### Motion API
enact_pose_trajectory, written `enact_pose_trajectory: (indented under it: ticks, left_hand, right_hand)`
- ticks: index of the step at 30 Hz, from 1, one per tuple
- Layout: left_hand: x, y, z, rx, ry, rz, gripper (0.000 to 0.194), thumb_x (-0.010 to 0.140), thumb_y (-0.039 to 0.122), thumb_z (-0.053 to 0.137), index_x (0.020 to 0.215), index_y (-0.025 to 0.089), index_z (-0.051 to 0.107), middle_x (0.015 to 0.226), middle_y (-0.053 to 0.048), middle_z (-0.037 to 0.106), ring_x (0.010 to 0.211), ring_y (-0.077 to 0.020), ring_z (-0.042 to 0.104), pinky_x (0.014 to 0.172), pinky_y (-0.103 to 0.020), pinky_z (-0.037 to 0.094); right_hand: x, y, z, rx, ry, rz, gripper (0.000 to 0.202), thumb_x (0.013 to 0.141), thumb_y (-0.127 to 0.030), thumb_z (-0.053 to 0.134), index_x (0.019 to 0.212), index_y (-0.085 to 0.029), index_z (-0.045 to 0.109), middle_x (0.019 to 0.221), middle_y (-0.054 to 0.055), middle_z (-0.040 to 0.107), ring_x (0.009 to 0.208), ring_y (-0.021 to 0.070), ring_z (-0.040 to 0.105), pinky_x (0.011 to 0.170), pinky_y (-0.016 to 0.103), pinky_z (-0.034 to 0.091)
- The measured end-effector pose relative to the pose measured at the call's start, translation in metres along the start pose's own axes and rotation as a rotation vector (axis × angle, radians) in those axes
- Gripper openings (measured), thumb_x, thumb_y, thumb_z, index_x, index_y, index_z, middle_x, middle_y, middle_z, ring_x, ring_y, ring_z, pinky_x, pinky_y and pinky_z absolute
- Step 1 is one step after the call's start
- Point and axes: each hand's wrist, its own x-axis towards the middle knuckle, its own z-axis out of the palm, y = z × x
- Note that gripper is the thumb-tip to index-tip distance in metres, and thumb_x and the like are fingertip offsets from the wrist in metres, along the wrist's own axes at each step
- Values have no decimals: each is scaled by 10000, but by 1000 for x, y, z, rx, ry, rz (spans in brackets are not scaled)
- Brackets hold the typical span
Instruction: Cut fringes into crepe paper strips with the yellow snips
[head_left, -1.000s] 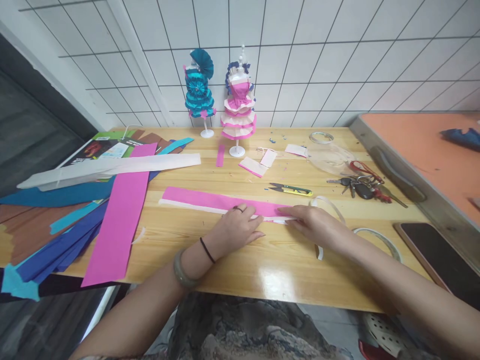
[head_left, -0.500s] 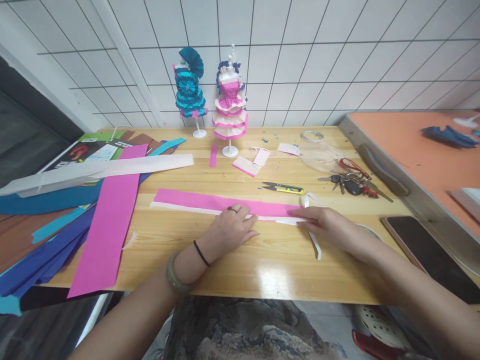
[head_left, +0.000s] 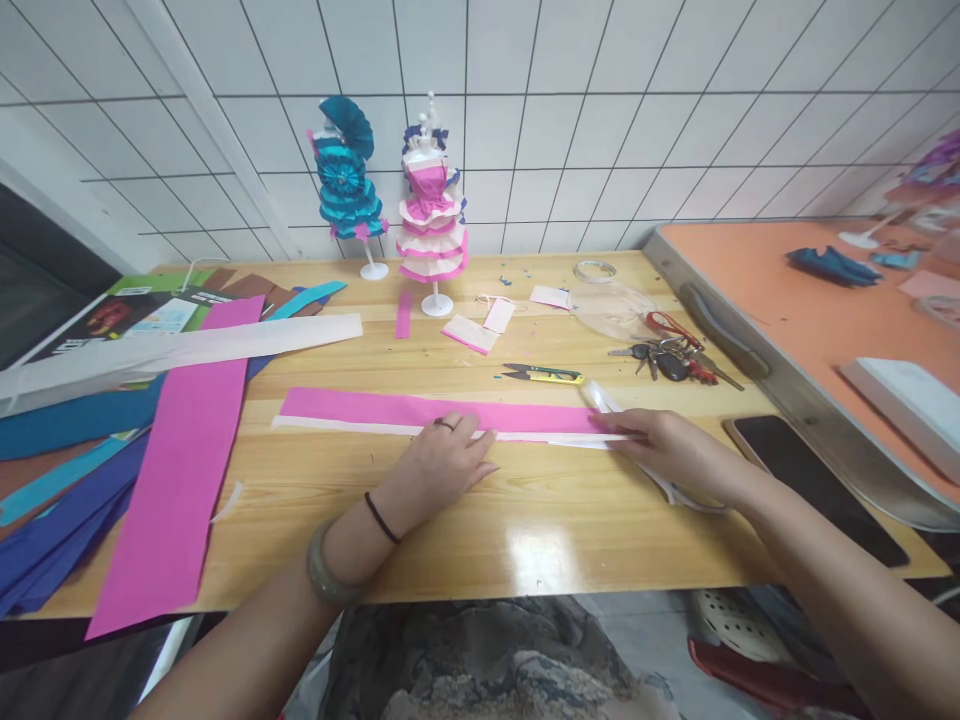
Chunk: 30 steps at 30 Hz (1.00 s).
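Observation:
A long pink paper strip, with a narrow white strip along its near edge, lies across the table in front of me. My left hand rests on the middle of it, fingertips pressing the near edge and thumb apart. At the right end my right hand has its fingers closed together on the paper's edge; the fingertips' underside is hidden. A thin whitish ribbon-like band curls out behind and below that hand. Thread snips with a yellow handle lie just beyond the strip.
Two small dress forms, one in a teal paper dress, one in a pink-and-white dress, stand at the back. Paper strips pile at left. Keys, a tape roll, a phone and an orange board are at right.
The view has swung slightly right, so the table's contents appear further left. My right hand has shifted a little rightward along the strip's end. My left hand stays on the strip.

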Motion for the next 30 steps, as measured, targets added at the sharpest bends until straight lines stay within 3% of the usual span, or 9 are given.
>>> enact_pose_trajectory:
  ticks: [13,24,30]
  left_hand:
    - [8,8,-7,53,-29,40,399,865,419,375,1157,162,463,975,-116,492,900,-232,469,730,-354,417]
    - [25,16,-6,55,-35,84,373,860,421,385,1125,171,463,961,-99,482,887,-228,467,717,-342,421]
    - [33,23,-5,50,-19,110,379,854,445,388,1116,181,465,941,-93,480,874,-224,467,707,-337,413]
  right_hand:
    - [-10,20,0,34,40,-2,365,780,-231,489,1113,-201,636,1120,61,645,981,272,619,836,388,501]
    - [-15,22,-4,-9,43,35,369,803,-251,465,1133,-199,622,1145,52,632,1017,274,601,852,386,487]
    - [-19,20,-9,-24,94,44,351,813,-269,453,1098,-199,646,1088,63,662,945,276,632,782,374,509]
